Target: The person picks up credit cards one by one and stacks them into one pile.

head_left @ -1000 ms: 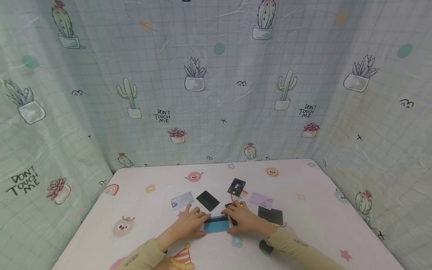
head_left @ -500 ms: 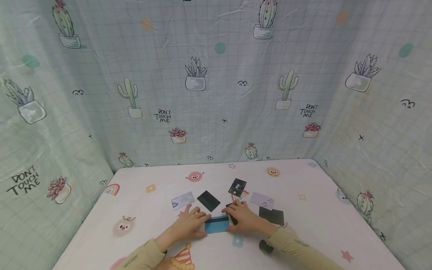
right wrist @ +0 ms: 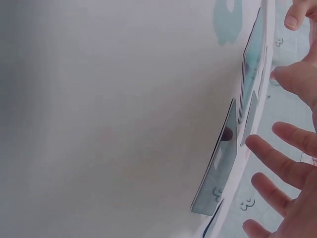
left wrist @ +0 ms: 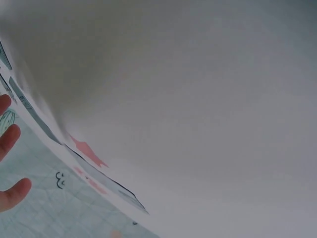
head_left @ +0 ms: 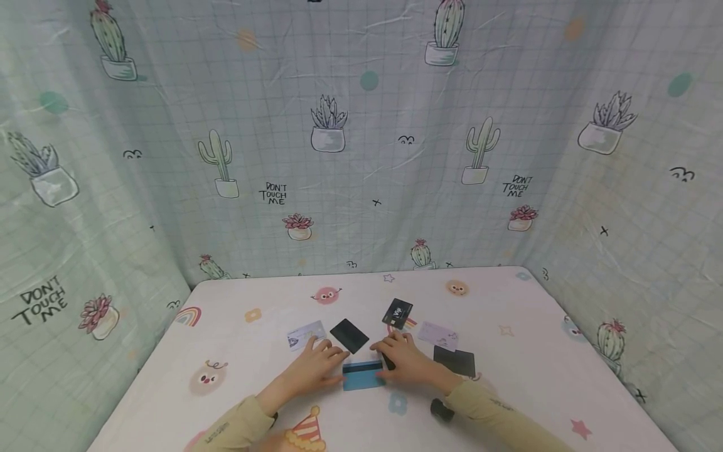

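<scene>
A blue card (head_left: pixel 363 375) with a dark stripe along its top edge lies flat on the table between the hands. To its left is my left hand (head_left: pixel 313 367), its fingers spread, with the thumb near the card's left edge and no card gripped. My right hand (head_left: pixel 408 361) hovers at the card's right edge, fingers apart; the right wrist view shows its fingertips (right wrist: pixel 255 144) off the cards. Partly hidden beneath that hand is a dark card (head_left: pixel 388 362). Whether the right thumb touches the blue card cannot be told.
Beyond the hands lie a pale card (head_left: pixel 305 335), a black card (head_left: pixel 349 336), a black VIP card (head_left: pixel 397 313) and a pinkish card (head_left: pixel 438 336). Another dark card (head_left: pixel 454 361) overlaps the pinkish one's edge. A small black object (head_left: pixel 442 410) sits by the right sleeve.
My left hand has drawn slightly left and away from the blue card. My right hand has shifted a little, covering more of the dark card; the blue card stays in place.
</scene>
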A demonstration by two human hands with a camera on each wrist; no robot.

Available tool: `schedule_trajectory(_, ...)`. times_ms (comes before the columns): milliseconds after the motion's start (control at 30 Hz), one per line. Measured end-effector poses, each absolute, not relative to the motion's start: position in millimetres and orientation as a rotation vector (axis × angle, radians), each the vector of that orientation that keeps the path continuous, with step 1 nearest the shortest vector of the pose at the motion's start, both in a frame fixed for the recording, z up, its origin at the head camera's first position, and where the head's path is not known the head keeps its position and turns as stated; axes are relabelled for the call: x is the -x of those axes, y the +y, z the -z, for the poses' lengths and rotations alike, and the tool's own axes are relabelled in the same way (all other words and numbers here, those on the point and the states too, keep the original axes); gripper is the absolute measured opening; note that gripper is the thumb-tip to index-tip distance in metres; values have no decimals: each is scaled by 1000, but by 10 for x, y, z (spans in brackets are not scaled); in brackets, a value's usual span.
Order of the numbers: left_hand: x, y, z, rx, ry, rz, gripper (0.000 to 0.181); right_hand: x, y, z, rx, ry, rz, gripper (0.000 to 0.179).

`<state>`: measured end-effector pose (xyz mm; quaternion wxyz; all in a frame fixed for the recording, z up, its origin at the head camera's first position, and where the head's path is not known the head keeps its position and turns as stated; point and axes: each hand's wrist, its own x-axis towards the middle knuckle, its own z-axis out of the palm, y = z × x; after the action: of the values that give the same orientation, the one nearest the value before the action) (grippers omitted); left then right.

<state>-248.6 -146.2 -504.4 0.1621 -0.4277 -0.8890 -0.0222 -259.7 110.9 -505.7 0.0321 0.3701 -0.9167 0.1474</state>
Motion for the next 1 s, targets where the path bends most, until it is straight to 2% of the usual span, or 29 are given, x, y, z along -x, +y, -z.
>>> schedule_trajectory(400,2578,-1527,5018,1219,-2536,89,40,2669,1048,5017,-1096,-2814,-441,46)
schedule_trajectory(1000,2828,-1596,5089,1204,-2484,79,44,2730,889,5038,-956,-2805,-362,44)
